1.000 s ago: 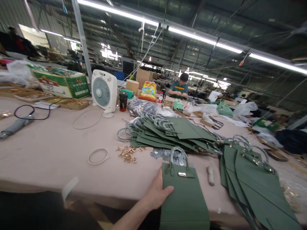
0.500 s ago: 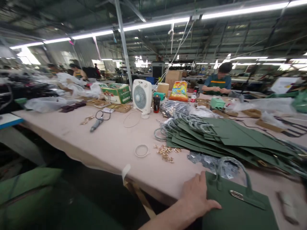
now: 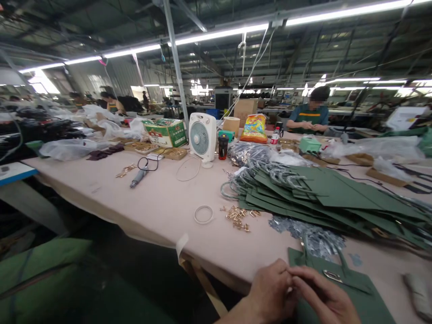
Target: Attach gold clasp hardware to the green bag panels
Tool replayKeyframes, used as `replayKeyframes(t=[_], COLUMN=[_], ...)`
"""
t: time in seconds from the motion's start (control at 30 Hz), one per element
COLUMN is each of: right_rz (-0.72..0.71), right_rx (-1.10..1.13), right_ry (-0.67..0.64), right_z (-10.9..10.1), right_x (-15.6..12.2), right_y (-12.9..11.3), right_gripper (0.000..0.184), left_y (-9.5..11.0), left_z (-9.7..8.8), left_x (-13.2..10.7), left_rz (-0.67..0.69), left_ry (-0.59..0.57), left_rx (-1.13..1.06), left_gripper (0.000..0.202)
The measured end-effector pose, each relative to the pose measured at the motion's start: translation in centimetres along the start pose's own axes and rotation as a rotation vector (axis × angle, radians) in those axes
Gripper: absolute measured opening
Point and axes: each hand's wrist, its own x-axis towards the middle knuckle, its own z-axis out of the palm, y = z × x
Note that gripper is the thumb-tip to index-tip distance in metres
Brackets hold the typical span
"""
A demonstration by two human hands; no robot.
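At the near edge of the table lies a dark green bag panel [image 3: 357, 292] with a looped handle and a gold-coloured metal fitting [image 3: 332, 275]. Over its left side my left hand [image 3: 272, 288] has its fingers curled together. My right hand [image 3: 326, 292] meets it there, thumb and fingers pinched against the left fingertips. Whatever sits between the fingers is too small or hidden to make out. Behind the panel lie crumpled clear plastic pieces [image 3: 312, 234]. Small gold-coloured metal parts [image 3: 238, 217] lie in a loose pile farther left.
A stack of green panels with wrapped handles [image 3: 324, 189] covers the table's right. A white tape ring [image 3: 203, 214], a grey corded tool [image 3: 138, 175], a fan [image 3: 202, 137] and a dark cup [image 3: 222, 146] stand or lie leftward. Across the table a co-worker [image 3: 309, 112] sits.
My left hand has gone from lying spread on the panel's edge to curled fingers. My right hand has come into view and joined it over the panel.
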Motion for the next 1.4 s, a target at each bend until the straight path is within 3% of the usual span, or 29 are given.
replayKeyframes(t=[0.1, 0.3, 0.37, 0.43, 0.57, 0.6, 0.73, 0.93, 1.03, 1.13, 1.27, 1.4], right_rz=[0.011, 0.119, 0.108, 0.084, 0.031, 0.026, 0.032, 0.072, 0.158, 0.227, 0.281, 0.305], right_rx=[0.080, 0.189, 0.163, 0.103, -0.106, -0.164, -0.272, -0.138, 0.185, 0.458, 0.405, 0.452], right_ry=[0.043, 0.039, 0.012, -0.012, -0.035, -0.041, -0.035, 0.158, 0.283, 0.480, 0.829, 0.949], right_z=[1.9, 5.8, 7.0, 8.3, 10.6, 11.1, 11.7, 10.7, 9.1, 6.1, 1.5, -0.6], right_x=[2.0, 5.0, 6.7, 8.4, 11.0, 11.4, 11.7, 10.4, 9.8, 7.9, 3.5, 1.0], right_y=[1.1, 3.7, 3.5, 3.0, 2.0, 1.9, 2.0, 1.4, 1.4, 2.1, 4.8, 8.6], right_gripper=[0.036, 0.040, 0.038, 0.039, 0.058, 0.056, 0.020, 0.020, 0.020, 0.034, 0.046, 0.045], left_y=[-1.2, -5.6, -7.5, -9.0, -10.4, -10.5, -10.5, -9.4, -8.6, -7.3, -4.1, -0.2], left_z=[-2.7, -12.1, -13.9, -14.5, -13.8, -13.6, -13.4, -11.9, -9.9, -7.8, -5.3, -2.3], left_x=[-0.5, -0.8, -0.9, -1.0, -1.1, -1.1, -1.2, -0.6, 0.5, 1.7, 3.1, 5.2], left_rz=[-0.024, -0.323, -0.383, -0.400, -0.382, -0.379, -0.376, -0.392, -0.446, -0.464, -0.452, -0.305], left_ry=[0.165, 0.506, 0.567, 0.555, 0.483, 0.469, 0.428, 0.433, 0.374, 0.239, 0.061, -0.032], left_rx=[-0.071, 0.057, 0.114, 0.103, 0.000, -0.011, 0.000, -0.072, -0.211, -0.398, -0.524, -0.333], left_gripper=[0.022, 0.032, 0.031, 0.030, 0.030, 0.031, 0.032, 0.032, 0.039, 0.049, 0.058, 0.058])
